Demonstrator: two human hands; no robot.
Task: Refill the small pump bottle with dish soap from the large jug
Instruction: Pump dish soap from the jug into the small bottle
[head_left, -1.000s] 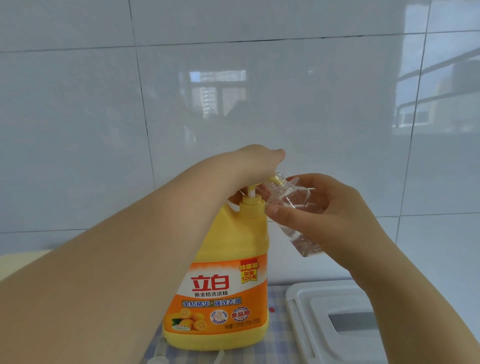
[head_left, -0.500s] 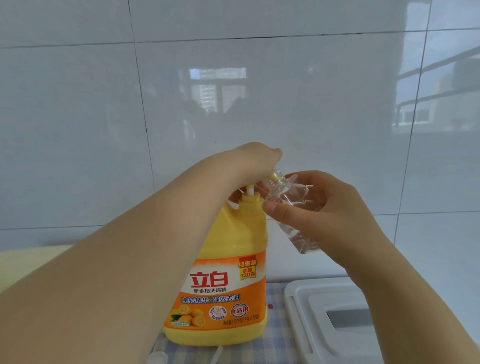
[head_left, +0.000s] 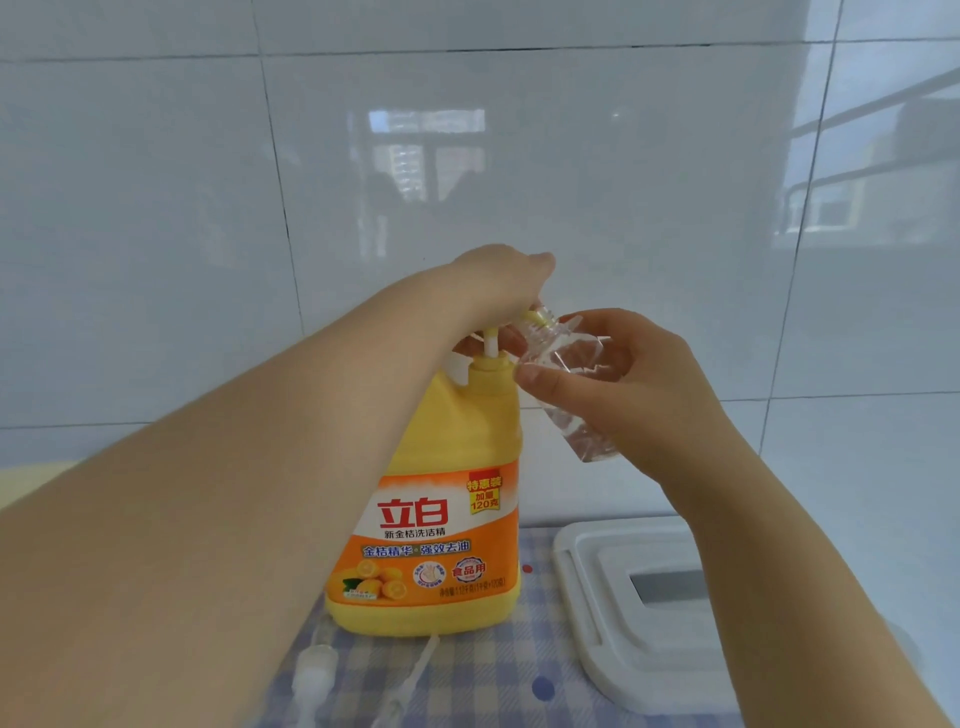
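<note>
Two bare arms, nothing worn

Both forearms come in from the bottom corners with no sleeves showing anywhere up to the frame edge. No watch, bracelet or rings that I can spot on the left hand (head_left: 498, 280) or the right hand (head_left: 618, 379). No gloves either. Nails look short and plain on the right thumb (head_left: 535, 375), the only nail really showing.

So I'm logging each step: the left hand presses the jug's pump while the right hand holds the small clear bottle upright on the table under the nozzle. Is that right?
Not quite. The head view shows the right hand holding the bottle tilted in the air, its mouth at the nozzle, not standing on the table. The rest holds: the left hand presses the jug's pump.
</note>
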